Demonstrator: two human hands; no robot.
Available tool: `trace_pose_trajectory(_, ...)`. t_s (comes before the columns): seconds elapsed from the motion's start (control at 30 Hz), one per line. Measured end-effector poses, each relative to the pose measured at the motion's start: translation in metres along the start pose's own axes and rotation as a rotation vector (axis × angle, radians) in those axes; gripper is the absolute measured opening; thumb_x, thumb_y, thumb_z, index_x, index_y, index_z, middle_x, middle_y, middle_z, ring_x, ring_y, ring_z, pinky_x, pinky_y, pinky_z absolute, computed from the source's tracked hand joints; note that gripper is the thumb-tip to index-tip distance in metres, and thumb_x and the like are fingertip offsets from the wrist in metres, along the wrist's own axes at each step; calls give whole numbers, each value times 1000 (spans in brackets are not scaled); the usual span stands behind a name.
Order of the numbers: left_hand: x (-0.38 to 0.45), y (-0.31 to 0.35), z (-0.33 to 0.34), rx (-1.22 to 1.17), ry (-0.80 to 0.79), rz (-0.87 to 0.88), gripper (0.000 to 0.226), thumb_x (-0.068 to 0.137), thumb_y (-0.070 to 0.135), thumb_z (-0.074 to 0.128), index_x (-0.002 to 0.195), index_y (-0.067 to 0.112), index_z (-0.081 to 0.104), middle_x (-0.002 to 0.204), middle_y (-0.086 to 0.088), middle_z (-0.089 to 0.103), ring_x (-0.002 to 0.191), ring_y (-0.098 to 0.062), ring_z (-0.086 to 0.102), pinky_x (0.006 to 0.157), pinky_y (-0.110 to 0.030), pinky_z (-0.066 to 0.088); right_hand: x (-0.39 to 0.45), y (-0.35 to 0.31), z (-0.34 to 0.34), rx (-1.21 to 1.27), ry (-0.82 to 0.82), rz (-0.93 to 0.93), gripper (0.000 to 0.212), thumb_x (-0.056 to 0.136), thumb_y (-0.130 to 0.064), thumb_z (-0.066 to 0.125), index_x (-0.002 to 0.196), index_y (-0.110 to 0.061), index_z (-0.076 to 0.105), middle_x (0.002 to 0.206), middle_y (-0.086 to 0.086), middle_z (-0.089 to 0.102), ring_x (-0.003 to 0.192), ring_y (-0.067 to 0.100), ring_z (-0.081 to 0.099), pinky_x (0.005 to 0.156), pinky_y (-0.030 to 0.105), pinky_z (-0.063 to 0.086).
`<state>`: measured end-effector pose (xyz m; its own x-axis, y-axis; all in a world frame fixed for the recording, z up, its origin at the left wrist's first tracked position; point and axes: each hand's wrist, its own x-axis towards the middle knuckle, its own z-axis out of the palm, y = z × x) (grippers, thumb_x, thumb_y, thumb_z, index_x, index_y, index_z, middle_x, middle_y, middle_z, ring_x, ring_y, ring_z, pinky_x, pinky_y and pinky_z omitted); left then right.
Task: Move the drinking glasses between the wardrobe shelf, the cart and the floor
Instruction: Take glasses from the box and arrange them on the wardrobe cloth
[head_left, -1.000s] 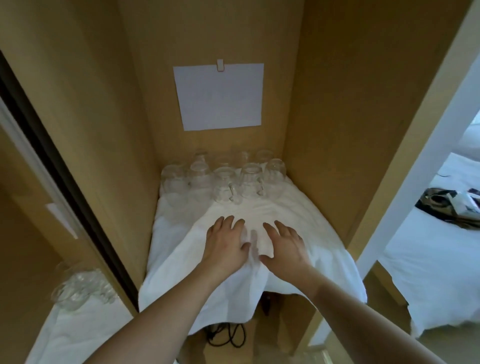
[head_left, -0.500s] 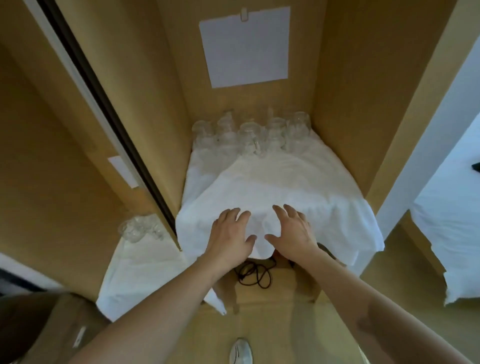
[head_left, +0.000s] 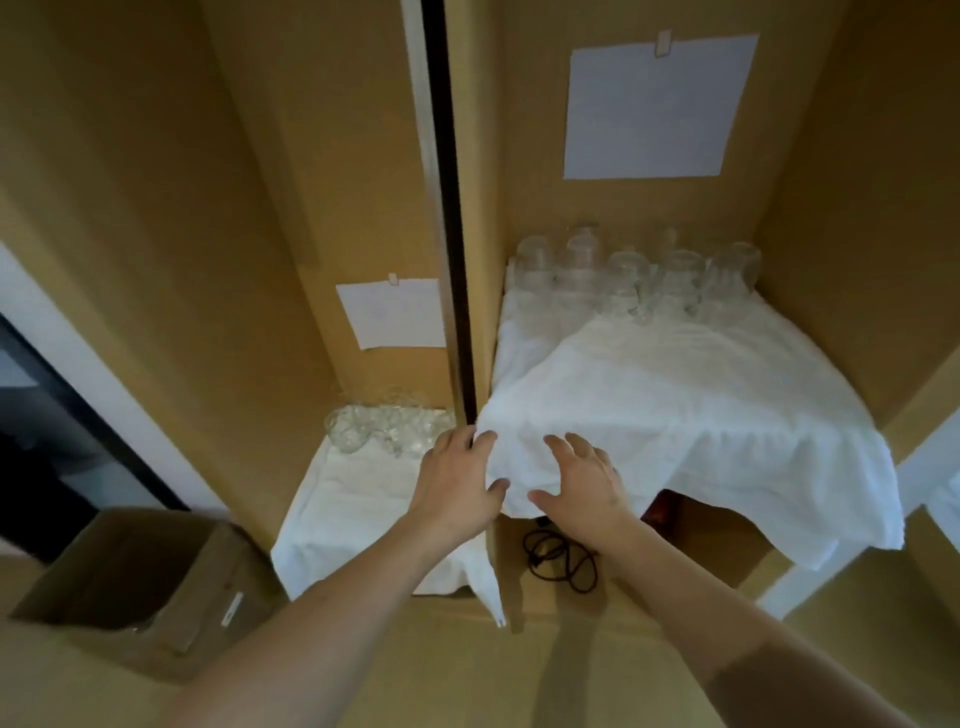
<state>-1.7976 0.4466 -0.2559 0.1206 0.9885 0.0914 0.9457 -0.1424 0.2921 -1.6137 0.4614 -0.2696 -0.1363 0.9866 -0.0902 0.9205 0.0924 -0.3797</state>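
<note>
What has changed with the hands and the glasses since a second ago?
Both hands slid back along the white cloth, from near the glasses to its front edge. The left hand and right hand now lie spread over that overhanging edge; neither took hold of a glass. The glasses stayed grouped at the back of the shelf, and the paper sheet stayed on the back wall.

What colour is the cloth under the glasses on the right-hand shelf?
White, plain with no pattern. The cloth shows in the head view, the glasses standing at its back.

Cloth-covered shelf (head_left: 727, 415) under glasses (head_left: 634, 275)
</note>
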Motion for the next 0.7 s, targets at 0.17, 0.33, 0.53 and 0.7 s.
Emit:
trace_pose_trajectory(0.17, -14, -84, -22, -1, 0, -47, 65, 95, 46, 59, 152, 22, 38, 159, -7, 35, 146, -30, 28, 117, -43, 31, 5, -80, 38, 18, -43, -18, 78, 91, -50, 63, 156, -28, 27, 162, 5, 28, 142, 33, 34, 113, 44, 38)
trace_pose_trajectory(0.33, -25, -155, -33, -36, -27, -94, 64, 95, 47, 60, 150, 22, 39, 159, -9, 34, 146, -31, 28, 117, -44, 33, 6, -143, 69, 14, -89, 4, 77, 90, -50, 64, 155, -27, 29, 158, 3, 32, 139, 31, 39, 111, 43, 40)
trace_pose_trajectory(0.53, -26, -211, -44, -98, -36, -65, 63, 93, 46, 61, 149, 23, 42, 157, -7, 37, 144, -30, 30, 115, -44, 36, 5, -196, 95, -3, -69, 50, 76, 91, -51, 62, 155, -28, 29, 161, 2, 29, 143, 29, 36, 112, 41, 40)
trace_pose_trajectory(0.7, -30, -240, -47, -163, -34, -46, 62, 94, 45, 61, 149, 23, 43, 157, -6, 38, 144, -29, 32, 115, -42, 37, -2, -224, 114, -21, -70, 81, 75, 91, -52, 62, 155, -29, 31, 159, 0, 32, 141, 26, 39, 109, 39, 42)
